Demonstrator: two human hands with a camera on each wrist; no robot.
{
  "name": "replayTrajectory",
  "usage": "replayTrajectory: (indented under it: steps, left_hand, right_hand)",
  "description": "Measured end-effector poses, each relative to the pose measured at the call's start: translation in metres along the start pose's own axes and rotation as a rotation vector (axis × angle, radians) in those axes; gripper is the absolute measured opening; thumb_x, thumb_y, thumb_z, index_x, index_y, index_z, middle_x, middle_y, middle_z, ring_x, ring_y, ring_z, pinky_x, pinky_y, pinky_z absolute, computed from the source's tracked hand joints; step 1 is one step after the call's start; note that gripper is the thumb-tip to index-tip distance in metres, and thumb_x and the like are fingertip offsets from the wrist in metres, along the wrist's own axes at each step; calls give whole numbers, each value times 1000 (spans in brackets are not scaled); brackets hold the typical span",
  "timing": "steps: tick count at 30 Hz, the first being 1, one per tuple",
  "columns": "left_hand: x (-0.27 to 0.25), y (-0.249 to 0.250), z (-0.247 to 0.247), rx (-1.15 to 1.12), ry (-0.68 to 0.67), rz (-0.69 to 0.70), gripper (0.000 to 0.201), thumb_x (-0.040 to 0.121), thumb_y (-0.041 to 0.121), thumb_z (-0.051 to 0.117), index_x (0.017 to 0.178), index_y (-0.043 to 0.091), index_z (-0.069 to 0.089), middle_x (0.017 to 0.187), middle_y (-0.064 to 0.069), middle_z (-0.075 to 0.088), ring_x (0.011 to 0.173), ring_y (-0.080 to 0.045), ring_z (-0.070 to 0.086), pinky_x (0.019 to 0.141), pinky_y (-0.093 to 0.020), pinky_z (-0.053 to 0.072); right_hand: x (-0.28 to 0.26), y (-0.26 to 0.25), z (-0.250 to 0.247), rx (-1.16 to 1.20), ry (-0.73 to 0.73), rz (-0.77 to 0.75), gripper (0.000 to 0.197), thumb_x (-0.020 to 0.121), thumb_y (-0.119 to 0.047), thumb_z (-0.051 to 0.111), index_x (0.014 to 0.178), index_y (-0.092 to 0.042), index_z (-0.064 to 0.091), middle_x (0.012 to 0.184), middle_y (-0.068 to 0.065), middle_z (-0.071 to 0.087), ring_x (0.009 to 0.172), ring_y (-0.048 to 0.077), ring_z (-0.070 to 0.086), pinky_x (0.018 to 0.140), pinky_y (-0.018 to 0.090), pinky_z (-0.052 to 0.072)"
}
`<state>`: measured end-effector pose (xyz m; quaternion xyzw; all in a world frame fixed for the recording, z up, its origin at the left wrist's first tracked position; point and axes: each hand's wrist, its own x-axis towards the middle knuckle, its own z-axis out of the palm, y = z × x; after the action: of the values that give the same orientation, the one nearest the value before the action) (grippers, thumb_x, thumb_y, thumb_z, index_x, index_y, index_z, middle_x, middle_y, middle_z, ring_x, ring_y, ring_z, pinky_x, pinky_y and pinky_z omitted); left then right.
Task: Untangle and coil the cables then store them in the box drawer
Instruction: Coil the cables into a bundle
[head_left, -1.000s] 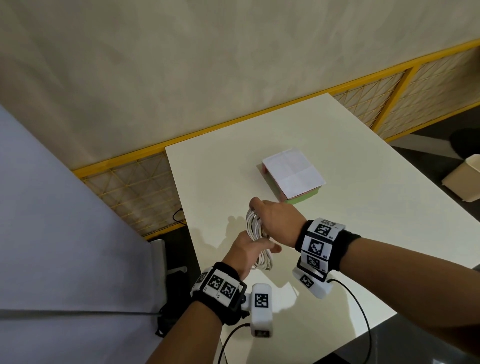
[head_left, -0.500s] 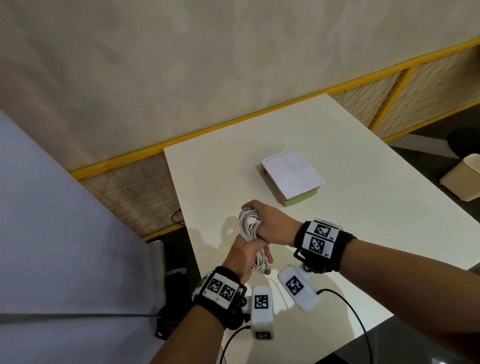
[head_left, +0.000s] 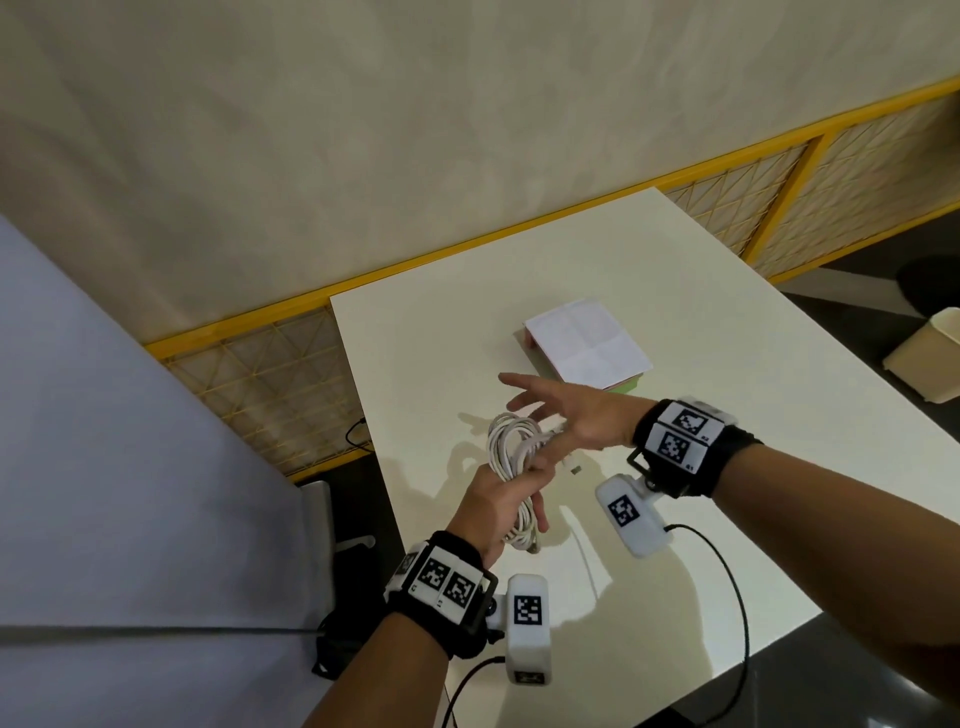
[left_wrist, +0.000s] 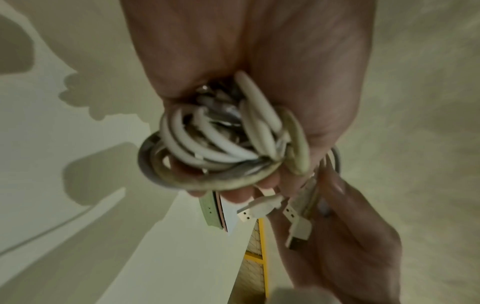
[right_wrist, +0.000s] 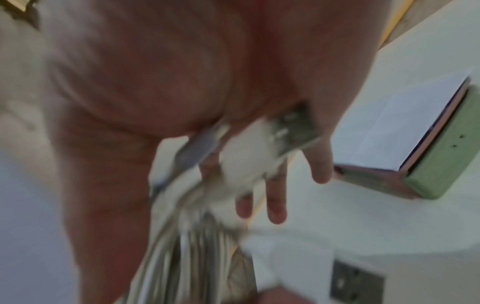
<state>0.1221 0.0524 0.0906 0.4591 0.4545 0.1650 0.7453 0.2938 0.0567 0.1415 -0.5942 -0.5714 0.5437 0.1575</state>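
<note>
Clenching our left hand (head_left: 501, 506) around the coiled bundle of white cables (head_left: 514, 457) above the white table (head_left: 727, 415) keeps its loops together, while our right hand's (head_left: 576, 423) fingers spread loose beside the closed green-and-pink box (head_left: 589, 345)

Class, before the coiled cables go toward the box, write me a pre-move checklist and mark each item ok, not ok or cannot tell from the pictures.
1. Coiled cables held in the left hand grip: ok.
2. Plug ends tucked into the coil: not ok, they hang loose near the fingers.
3. Right hand free to open the drawer: cannot tell, fingers are spread but one plug lies against them.
4. Box drawer open: not ok, it looks closed.
5. Table path from coil to box unobstructed: ok.
6. All cables untangled inside the coil: cannot tell.
</note>
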Motion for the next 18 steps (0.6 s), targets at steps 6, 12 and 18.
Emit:
replayTrajectory:
  steps: [6,12,18]
  left_hand:
    - [3,-10,-15,-88,76,-106,19,91,18,60,80,2,64,45,-5,45,36,-22,47,45,-23,33]
    - [7,-14,-14,-105,79,-171,24,90,15,62,70,4,55,45,-6,45,31,-21,47,44,-24,34]
    - [5,-7,-15,-87,3,-158,24,90,11,60,68,6,54,44,-5,46,32,-19,45,46,-25,39]
  right_hand:
    - [-11,20,-9,88,227,3,55,88,-32,61,136,-37,37,133,0,51,109,19,58,92,31,46]
    - [-10,20,19,-508,516,-417,64,85,-32,55,143,-35,27,151,3,28,138,24,27,112,50,27]
    - [1,19,36,-989,221,-264,75,88,-26,57,148,-28,13,153,0,28,140,22,29,114,53,16]
